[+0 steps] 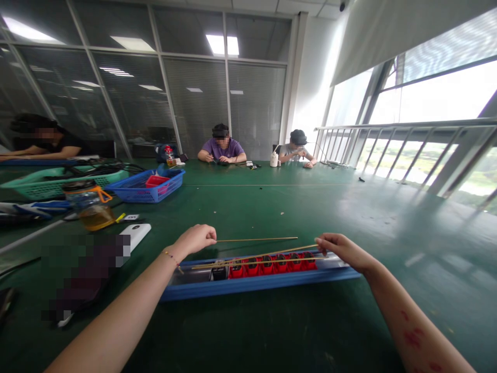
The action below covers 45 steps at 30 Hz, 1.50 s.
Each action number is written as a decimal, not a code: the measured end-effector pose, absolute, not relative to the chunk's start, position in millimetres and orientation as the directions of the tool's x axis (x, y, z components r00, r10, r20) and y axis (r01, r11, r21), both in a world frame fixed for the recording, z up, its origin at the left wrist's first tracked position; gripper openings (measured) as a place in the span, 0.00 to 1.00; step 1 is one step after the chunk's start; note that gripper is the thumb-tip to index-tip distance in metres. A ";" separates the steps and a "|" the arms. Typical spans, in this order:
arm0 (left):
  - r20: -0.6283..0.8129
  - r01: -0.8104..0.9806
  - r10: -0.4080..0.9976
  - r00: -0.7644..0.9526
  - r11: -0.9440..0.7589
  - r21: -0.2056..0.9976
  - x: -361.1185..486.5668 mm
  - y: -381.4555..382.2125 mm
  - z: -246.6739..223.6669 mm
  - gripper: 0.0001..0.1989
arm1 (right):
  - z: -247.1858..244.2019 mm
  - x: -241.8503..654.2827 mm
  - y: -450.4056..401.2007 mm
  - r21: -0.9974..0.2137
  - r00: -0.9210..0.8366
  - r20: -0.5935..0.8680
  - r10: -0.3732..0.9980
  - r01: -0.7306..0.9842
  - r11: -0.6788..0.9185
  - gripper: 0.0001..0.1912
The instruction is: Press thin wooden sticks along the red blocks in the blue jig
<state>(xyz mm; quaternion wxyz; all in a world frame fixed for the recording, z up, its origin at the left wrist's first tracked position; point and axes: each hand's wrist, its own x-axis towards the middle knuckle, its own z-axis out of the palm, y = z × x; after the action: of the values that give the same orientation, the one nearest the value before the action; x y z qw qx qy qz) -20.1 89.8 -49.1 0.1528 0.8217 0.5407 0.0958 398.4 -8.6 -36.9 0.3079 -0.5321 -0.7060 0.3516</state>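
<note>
In the head view, my left hand (199,238) pinches one end of a thin tan stick (258,240), which points right above the green table. My right hand (334,246) is closed on the right end of another thin stick (283,252). That one slants down to the left over a long blue tray (264,288). A further thin stick (272,262) lies lengthwise across the tray. Inside sit several red blocks (266,266) with black tops, in a row, and a black block (220,271) to their left. What the sticks are made of I cannot tell.
To the left are a jar of amber liquid (91,207), a blue basket (145,192) with a red container, a green basket (46,181) and a partly blurred item with a white end (140,233). Several people sit around the far table edge. A railing (411,129) runs along the right.
</note>
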 end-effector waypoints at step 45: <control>0.118 0.857 0.888 0.445 -0.461 0.232 -21.7 89.5 -76.3 0.11 | -78.9 381.8 80.4 -0.331 -0.310 0.095 0.946 0.886 0.324 0.07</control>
<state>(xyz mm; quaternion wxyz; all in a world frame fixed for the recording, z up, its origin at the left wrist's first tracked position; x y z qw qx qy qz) -21.7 89.5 -76.3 0.0692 0.8473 0.5147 0.1115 381.8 80.4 -78.9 0.1370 -0.5712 -0.8019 0.1090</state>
